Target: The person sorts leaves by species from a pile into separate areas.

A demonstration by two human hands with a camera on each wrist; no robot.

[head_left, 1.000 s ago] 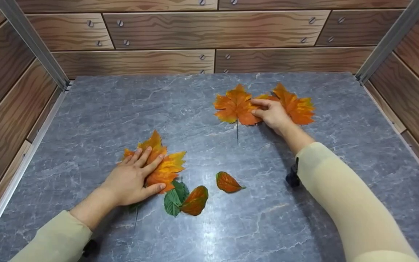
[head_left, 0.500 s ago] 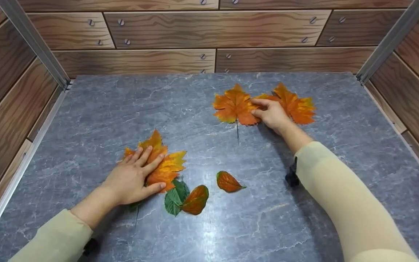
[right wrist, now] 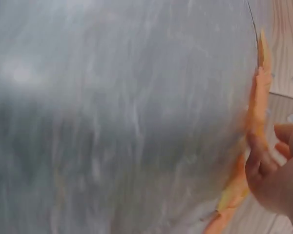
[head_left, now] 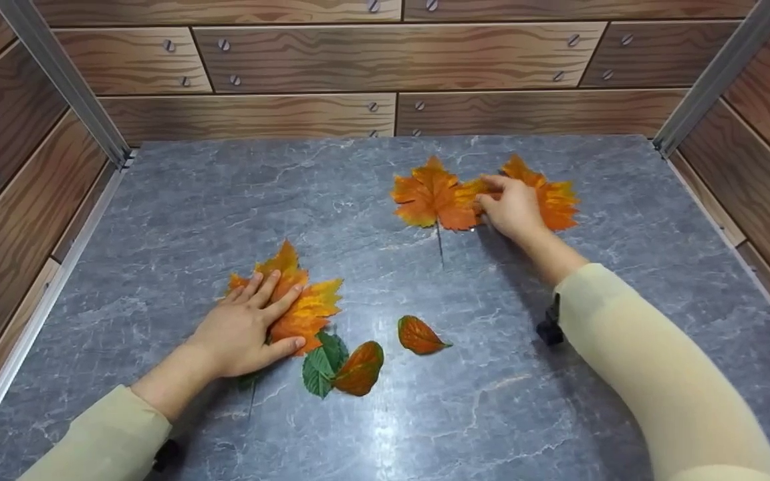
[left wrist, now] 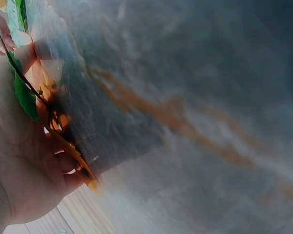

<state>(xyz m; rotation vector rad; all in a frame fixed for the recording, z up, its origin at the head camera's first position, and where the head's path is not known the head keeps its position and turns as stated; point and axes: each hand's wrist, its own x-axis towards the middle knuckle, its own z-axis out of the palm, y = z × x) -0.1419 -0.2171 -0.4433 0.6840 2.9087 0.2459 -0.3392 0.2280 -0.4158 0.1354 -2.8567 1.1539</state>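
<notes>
My left hand (head_left: 238, 334) rests flat, fingers spread, on an orange-yellow artificial maple leaf (head_left: 308, 307). The left wrist view shows a thin dark stem and a green leaf (left wrist: 24, 92) by the palm. Farther back lie two more orange maple leaves, a left one (head_left: 430, 194) with its stem toward me and a right one (head_left: 559, 200), their edges overlapping. Over that overlap is my right hand (head_left: 517, 207), thumb and forefinger apart, covering part of the right leaf. In the right wrist view its fingertips (right wrist: 256, 163) are right at the orange leaf edge (right wrist: 259, 105).
Beside the left hand's thumb are green leaves (head_left: 321, 364) and a red-green oval leaf (head_left: 360, 369). Another oval leaf (head_left: 420, 335) lies mid-table. The grey marbled tabletop (head_left: 224, 194) meets wood-patterned walls (head_left: 398, 57) at the back and sides.
My right hand has shifted slightly right and its fingertips have come off the left far maple leaf, which has turned slightly. My left hand has stayed still.
</notes>
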